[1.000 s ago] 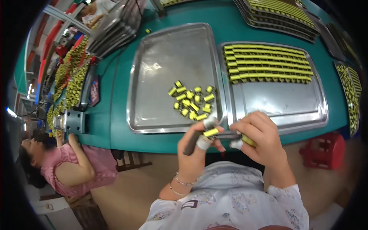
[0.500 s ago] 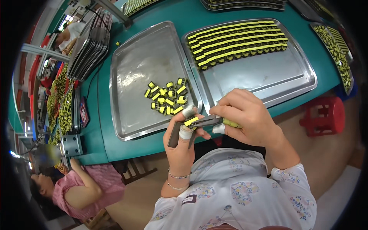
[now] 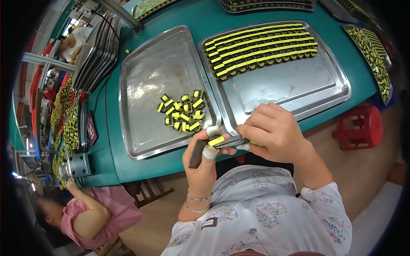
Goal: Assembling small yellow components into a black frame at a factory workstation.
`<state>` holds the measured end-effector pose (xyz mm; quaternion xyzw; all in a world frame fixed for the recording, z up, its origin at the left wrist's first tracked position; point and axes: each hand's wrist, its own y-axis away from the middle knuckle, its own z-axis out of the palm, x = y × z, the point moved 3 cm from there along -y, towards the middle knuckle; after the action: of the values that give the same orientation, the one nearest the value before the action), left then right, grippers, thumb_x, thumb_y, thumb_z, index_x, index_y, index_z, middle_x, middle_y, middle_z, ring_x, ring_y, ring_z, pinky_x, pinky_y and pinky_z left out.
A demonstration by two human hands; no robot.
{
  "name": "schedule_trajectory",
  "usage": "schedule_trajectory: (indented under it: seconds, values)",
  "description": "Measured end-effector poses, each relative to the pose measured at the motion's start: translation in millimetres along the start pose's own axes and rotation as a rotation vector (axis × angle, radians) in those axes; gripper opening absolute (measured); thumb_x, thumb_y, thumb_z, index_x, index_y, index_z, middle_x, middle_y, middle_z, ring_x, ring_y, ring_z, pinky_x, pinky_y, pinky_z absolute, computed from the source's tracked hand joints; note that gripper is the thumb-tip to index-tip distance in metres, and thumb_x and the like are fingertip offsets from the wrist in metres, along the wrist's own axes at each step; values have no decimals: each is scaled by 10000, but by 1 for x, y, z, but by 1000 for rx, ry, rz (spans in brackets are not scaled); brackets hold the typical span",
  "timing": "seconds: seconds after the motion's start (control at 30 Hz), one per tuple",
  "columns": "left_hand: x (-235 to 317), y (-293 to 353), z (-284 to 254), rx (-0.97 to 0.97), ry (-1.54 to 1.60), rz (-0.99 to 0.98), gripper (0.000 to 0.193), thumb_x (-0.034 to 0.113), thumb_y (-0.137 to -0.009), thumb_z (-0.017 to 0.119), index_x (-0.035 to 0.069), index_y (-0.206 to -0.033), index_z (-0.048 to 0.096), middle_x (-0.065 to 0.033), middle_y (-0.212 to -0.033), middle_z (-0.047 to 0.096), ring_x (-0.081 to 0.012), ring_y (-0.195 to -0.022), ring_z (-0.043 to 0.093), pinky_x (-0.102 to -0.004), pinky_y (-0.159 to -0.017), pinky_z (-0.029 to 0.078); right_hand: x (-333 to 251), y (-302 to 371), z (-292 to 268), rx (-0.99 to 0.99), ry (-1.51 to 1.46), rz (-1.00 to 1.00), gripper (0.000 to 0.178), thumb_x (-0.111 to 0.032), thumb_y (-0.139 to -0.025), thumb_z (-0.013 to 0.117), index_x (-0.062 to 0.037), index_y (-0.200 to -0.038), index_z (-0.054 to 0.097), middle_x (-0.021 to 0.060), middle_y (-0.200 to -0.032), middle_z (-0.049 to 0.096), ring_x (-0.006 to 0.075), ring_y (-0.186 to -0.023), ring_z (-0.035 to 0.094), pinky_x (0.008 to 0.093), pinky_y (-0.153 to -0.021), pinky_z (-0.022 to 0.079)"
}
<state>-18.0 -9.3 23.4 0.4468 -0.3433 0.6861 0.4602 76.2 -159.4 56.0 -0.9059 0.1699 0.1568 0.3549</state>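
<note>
My left hand [image 3: 200, 170], white tape round its thumb and a fingertip, pinches a small black part with a yellow-taped top [image 3: 216, 141]. A flat dark piece [image 3: 197, 154] also sits in its grip. Closed round a pair of grey-jawed pliers [image 3: 234, 141] with a yellowish handle, my right hand [image 3: 277, 132] brings the jaws against the yellow-topped part. The jaw tips are partly hidden by my left fingers. Just beyond my left hand, a loose pile of similar parts [image 3: 184, 112] lies on the left metal tray [image 3: 143, 109].
The right metal tray [image 3: 299, 91] bears neat rows of yellow-topped parts [image 3: 261, 51]. Stacked trays [image 3: 96, 55] stand at the far left. Another tray [image 3: 370, 64] of small parts is at the right edge. A red stool [image 3: 358, 128] stands below; a co-worker [image 3: 92, 213] sits at left.
My view has shifted slightly. The yellow-topped part in my left fingers is tilted differently, and the pliers have shifted slightly against it. The co-worker's head and arm have moved.
</note>
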Motion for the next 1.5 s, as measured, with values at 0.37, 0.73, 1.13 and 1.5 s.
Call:
schedule_trajectory:
  seconds: [0.37, 0.73, 1.13, 1.5]
  values:
    - [0, -2, -4, 55, 42, 43, 391, 188, -926, 598, -66, -1200, 486, -188, -1087, 597, -182, -820, 617, -363, -753, 574, 0, 4, 2, 53, -105, 162, 346, -35, -546, 681, -54, -890, 650, 57, -825, 606, 258, -748, 572, 369, -669, 454]
    - [-3, 2, -9, 78, -58, 200, 340, 56, -868, 650, -44, -1150, 487, -179, -1126, 557, -223, -926, 626, -365, -782, 567, -12, 7, 10, 50, -55, 169, 341, -31, -564, 697, -50, -902, 656, 55, -781, 589, 253, -703, 561, 358, -624, 459]
    - [0, 0, -9, 113, -114, 264, 308, -1, -856, 643, -19, -1122, 487, -155, -1145, 547, -174, -924, 593, -317, -802, 532, -15, 7, 8, 82, -71, 242, 315, -49, -604, 697, -62, -915, 650, 50, -807, 587, 245, -747, 568, 361, -656, 453]
    - [0, 2, -11, 129, -289, 380, 339, -14, -822, 682, -14, -1106, 497, -119, -1099, 551, -173, -1000, 568, -297, -799, 514, -17, 11, 17, 24, -8, 223, 355, -43, -551, 711, -48, -900, 645, 61, -782, 590, 259, -712, 569, 363, -618, 461]
